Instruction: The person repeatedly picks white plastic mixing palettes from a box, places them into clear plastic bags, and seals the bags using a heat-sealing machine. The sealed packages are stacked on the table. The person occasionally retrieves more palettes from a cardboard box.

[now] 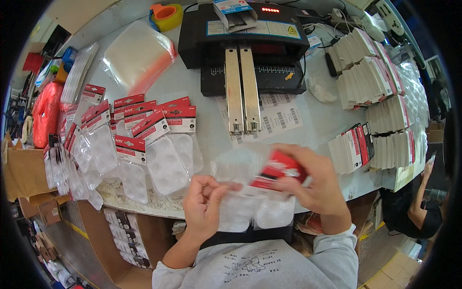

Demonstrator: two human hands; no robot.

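Note:
My right hand (313, 180) is closed round a red and white header card (274, 173), which is smeared by motion. Beside the card's left end, my left hand (204, 202) has its fingers pinched at the edge of a clear plastic bag (233, 168). Just below the card, white plastic paint palettes (274, 212) in clear bags lie at the table's near edge, in front of my body. Beyond my hands stands a black electric stapling machine (250, 77) with two long metal arms reaching toward me.
Carded, bagged palettes (168, 161) pile up at left. A stack of clear bags (139, 55) and yellow tape rolls (166, 17) lie behind them. Several stacks of folded header cards (363, 84) stand at right. A label sheet (279, 118) lies under the metal arms. Another person's arm (421, 197) shows far right.

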